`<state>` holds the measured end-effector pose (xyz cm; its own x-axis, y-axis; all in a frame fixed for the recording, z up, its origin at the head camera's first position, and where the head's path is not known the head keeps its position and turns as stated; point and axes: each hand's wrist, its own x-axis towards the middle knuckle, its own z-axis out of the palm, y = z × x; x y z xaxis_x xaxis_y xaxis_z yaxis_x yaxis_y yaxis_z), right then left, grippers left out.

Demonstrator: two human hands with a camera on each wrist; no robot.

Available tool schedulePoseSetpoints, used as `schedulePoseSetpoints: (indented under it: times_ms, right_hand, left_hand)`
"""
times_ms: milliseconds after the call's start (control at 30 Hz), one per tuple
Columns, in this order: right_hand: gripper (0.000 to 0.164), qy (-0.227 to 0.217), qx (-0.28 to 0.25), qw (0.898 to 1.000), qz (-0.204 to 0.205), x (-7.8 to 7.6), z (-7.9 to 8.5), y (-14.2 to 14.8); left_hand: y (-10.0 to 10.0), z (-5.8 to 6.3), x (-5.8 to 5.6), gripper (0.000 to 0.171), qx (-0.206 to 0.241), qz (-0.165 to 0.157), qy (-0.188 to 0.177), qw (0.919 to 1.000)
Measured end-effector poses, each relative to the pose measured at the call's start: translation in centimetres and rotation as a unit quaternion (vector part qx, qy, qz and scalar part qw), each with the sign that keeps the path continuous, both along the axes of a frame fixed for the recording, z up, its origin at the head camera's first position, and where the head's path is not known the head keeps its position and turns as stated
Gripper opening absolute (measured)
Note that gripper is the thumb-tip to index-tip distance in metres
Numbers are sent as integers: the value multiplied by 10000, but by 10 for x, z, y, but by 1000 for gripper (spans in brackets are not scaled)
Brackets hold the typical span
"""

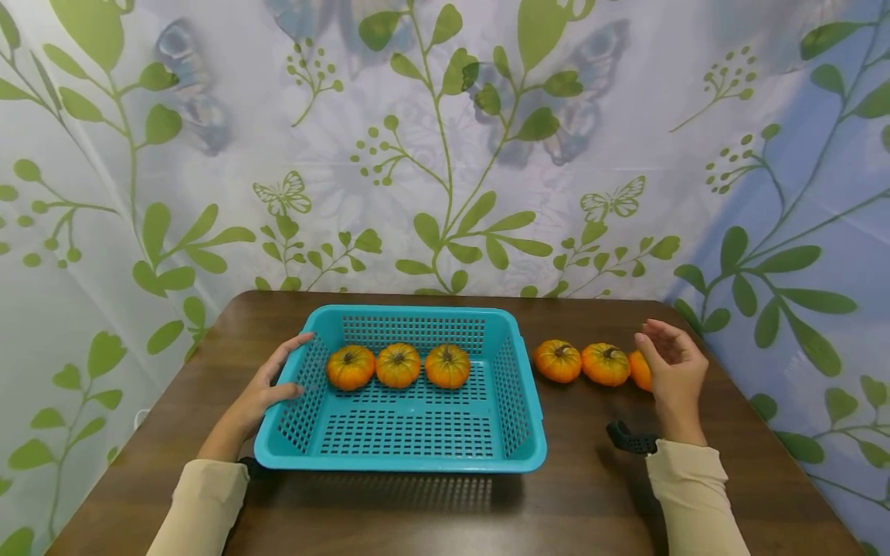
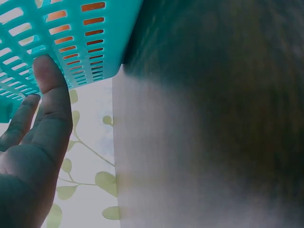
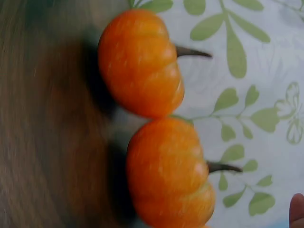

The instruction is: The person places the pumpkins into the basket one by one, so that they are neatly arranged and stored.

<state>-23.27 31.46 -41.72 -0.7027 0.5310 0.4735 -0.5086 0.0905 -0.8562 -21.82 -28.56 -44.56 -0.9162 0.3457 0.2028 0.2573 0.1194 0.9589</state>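
My left hand (image 1: pixel 267 386) is at the left rim of a turquoise plastic basket (image 1: pixel 399 465). Its thumb and fingers are spread and fairly straight; the left wrist view shows the thumb (image 2: pixel 51 95) against the slotted wall. Inside the basket, three small orange pumpkins (image 1: pixel 399 365) sit in a row toward the back. To the right of it, three more pumpkins (image 1: pixel 558 361) stand in line on the table. Over the rightmost pumpkin (image 1: pixel 640 372), which it partly hides, my right hand (image 1: pixel 676 374) hovers with bent fingers apart from the thumb, holding nothing visible.
The brown wooden table (image 1: pixel 556 510) ends at a patterned cloth backdrop (image 1: pixel 459 154) with green leaves and butterflies. A dark strap piece (image 1: pixel 629 440) sticks out from the right wrist. In the right wrist view, two pumpkins (image 3: pixel 171 173) stand side by side with their stems up.
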Motion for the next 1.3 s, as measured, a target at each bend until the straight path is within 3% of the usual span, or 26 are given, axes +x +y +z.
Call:
schedulePoseSetpoints:
  times_ms: [300,533,700,967,1300]
  right_hand:
    - [32,-531,475,9930,-937,-1,-19,28]
    - [40,-1185,247,9873,-1024,1,-35,47]
    - [38,-1737,65,9797,-997,4,-41,54]
    - [38,-2305,-280,9707,-620,6,-49,62]
    - [75,-3155,-195,9487,12,4,-53,65]
  left_hand:
    - [-1,-3,-1,78,67,-75,3,9999]
    - [0,-1,0,80,27,-54,-19,10000]
    - [1,-1,1,79,-9,-28,-5,10000]
    - [3,-1,0,79,8,-7,-37,10000]
    - [1,0,0,79,55,-11,-47,10000]
